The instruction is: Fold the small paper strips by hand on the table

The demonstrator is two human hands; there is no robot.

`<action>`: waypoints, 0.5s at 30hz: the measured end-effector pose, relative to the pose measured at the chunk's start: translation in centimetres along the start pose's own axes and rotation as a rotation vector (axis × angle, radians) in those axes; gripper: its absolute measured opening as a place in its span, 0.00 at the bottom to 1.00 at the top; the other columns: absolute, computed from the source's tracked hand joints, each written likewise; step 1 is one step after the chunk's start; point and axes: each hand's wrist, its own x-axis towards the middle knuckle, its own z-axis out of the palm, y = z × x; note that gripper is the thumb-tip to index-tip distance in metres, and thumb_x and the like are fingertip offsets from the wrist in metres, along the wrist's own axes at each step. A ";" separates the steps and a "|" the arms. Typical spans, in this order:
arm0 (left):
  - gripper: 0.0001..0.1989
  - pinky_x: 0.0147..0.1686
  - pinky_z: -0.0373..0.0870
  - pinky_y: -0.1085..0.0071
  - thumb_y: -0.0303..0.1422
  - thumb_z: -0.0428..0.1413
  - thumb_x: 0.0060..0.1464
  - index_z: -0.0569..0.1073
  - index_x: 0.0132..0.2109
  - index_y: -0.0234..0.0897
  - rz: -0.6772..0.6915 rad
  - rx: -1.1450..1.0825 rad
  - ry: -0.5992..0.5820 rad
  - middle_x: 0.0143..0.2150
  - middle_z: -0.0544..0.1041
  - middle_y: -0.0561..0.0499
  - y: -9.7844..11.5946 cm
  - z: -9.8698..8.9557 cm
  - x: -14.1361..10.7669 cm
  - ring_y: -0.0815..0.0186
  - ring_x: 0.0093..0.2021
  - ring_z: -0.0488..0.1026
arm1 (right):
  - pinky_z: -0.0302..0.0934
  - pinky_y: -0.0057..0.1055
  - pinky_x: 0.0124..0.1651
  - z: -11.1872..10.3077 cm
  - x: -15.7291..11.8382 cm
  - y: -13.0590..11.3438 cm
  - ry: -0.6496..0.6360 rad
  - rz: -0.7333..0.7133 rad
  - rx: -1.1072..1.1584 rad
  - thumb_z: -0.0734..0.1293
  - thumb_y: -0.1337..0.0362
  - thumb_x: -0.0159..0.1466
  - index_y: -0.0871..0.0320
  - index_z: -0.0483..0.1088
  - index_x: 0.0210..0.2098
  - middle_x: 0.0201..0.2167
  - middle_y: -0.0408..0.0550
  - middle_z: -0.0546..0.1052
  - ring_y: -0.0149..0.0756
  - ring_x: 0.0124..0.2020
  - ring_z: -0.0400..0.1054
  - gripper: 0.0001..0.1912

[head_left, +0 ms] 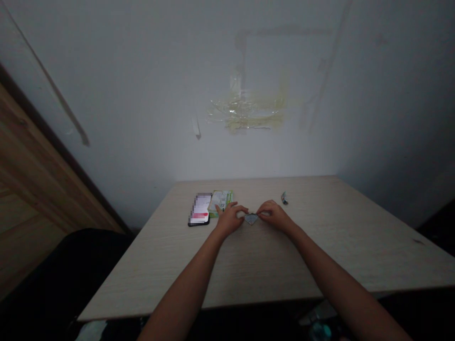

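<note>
Pale wall [142, 85] rises straight behind the table [330, 241] in the head view, marked with a patch of shiny tape [245, 111], and the tabletop's far edge runs along its foot. Slanting side edges widen toward the person, and the near edge crosses under both forearms, with deep shadow below it. Near the middle, nearer the far edge than the near one, a small folded paper [251, 219] sits between the two hands, its point toward the person. The right hand [275, 215] has thumb and fingertips together on the paper's right corner. The left hand [229, 220] reaches its left corner with the forefinger, thumb just beside; whether these two are clamped on it, I cannot tell. Room is tightest on the left: the left hand's outer fingers overlap a green-edged packet [221, 200], and a phone [199, 210] lies just beyond, close against the packet. Past the right hand, toward the far edge, lies a small crumpled scrap [284, 198]; from there a broad stretch of tabletop runs out to the right edge, well apart from the fingers.
</note>
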 end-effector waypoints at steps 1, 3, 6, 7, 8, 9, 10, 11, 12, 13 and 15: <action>0.15 0.59 0.15 0.26 0.28 0.58 0.51 0.78 0.43 0.53 0.003 0.015 -0.002 0.55 0.79 0.57 0.0 -0.1 0.0 0.54 0.68 0.60 | 0.60 0.39 0.52 0.0 0.0 0.2 -0.009 -0.018 -0.014 0.69 0.65 0.59 0.53 0.80 0.33 0.34 0.48 0.81 0.42 0.42 0.72 0.06; 0.14 0.59 0.16 0.26 0.29 0.57 0.52 0.78 0.42 0.54 0.004 0.046 -0.010 0.55 0.79 0.58 0.0 -0.2 0.0 0.54 0.68 0.59 | 0.59 0.41 0.53 0.2 -0.1 0.6 -0.024 -0.058 -0.040 0.69 0.66 0.60 0.53 0.80 0.34 0.35 0.47 0.81 0.42 0.43 0.72 0.06; 0.12 0.59 0.16 0.26 0.30 0.57 0.53 0.78 0.42 0.54 -0.008 0.080 -0.019 0.56 0.78 0.59 0.0 -0.3 -0.1 0.53 0.69 0.58 | 0.59 0.41 0.53 0.4 -0.2 1.3 -0.018 -0.094 -0.071 0.70 0.66 0.60 0.53 0.80 0.34 0.36 0.48 0.80 0.42 0.43 0.71 0.05; 0.12 0.59 0.16 0.25 0.30 0.57 0.53 0.79 0.42 0.54 -0.012 0.087 -0.020 0.56 0.78 0.59 0.0 -0.4 -0.1 0.52 0.69 0.58 | 0.60 0.41 0.53 0.5 -0.2 1.4 -0.020 -0.097 -0.081 0.71 0.66 0.60 0.52 0.80 0.34 0.36 0.48 0.80 0.42 0.43 0.71 0.05; 0.12 0.59 0.16 0.25 0.31 0.57 0.53 0.79 0.42 0.54 -0.014 0.092 -0.020 0.56 0.78 0.59 0.0 -0.4 -0.1 0.52 0.69 0.58 | 0.60 0.41 0.52 0.5 -0.3 1.5 -0.022 -0.097 -0.091 0.71 0.66 0.60 0.52 0.80 0.35 0.37 0.48 0.80 0.42 0.44 0.70 0.05; 0.12 0.59 0.16 0.25 0.31 0.57 0.53 0.79 0.42 0.54 -0.016 0.096 -0.020 0.56 0.78 0.59 0.0 -0.4 -0.1 0.51 0.69 0.58 | 0.60 0.41 0.52 0.5 -0.3 1.6 -0.024 -0.096 -0.100 0.71 0.66 0.60 0.52 0.80 0.35 0.37 0.48 0.79 0.42 0.44 0.70 0.05; 0.12 0.59 0.16 0.26 0.31 0.57 0.53 0.79 0.42 0.54 -0.015 0.100 -0.020 0.56 0.78 0.59 0.0 -0.5 -0.1 0.51 0.69 0.57 | 0.61 0.41 0.52 0.6 -0.4 1.6 -0.027 -0.094 -0.108 0.71 0.66 0.60 0.52 0.80 0.35 0.37 0.48 0.79 0.42 0.45 0.70 0.05; 0.11 0.59 0.16 0.26 0.31 0.57 0.53 0.79 0.42 0.54 -0.016 0.106 -0.021 0.56 0.78 0.59 0.1 -0.5 -0.2 0.51 0.69 0.57 | 0.61 0.41 0.53 0.6 -0.4 1.6 -0.028 -0.093 -0.115 0.71 0.65 0.60 0.52 0.80 0.35 0.38 0.48 0.79 0.42 0.45 0.69 0.05; 0.11 0.59 0.15 0.26 0.32 0.57 0.53 0.79 0.41 0.53 -0.016 0.112 -0.022 0.56 0.78 0.59 0.1 -0.5 -0.2 0.51 0.69 0.57 | 0.61 0.41 0.53 0.6 -0.4 1.6 -0.027 -0.091 -0.121 0.71 0.66 0.60 0.52 0.80 0.35 0.38 0.49 0.78 0.42 0.46 0.69 0.05; 0.11 0.60 0.15 0.27 0.32 0.57 0.53 0.79 0.41 0.53 -0.016 0.118 -0.025 0.57 0.78 0.59 0.1 -0.6 -0.2 0.51 0.69 0.57 | 0.61 0.41 0.53 0.6 -0.5 1.5 -0.024 -0.090 -0.125 0.71 0.66 0.60 0.52 0.80 0.35 0.39 0.49 0.78 0.42 0.46 0.69 0.05; 0.10 0.60 0.13 0.28 0.33 0.57 0.54 0.79 0.41 0.53 -0.008 0.131 -0.029 0.56 0.78 0.59 0.2 -0.7 -0.3 0.52 0.69 0.57 | 0.61 0.41 0.54 0.6 -0.5 1.5 -0.019 -0.086 -0.132 0.71 0.66 0.60 0.52 0.80 0.35 0.40 0.49 0.78 0.43 0.47 0.68 0.05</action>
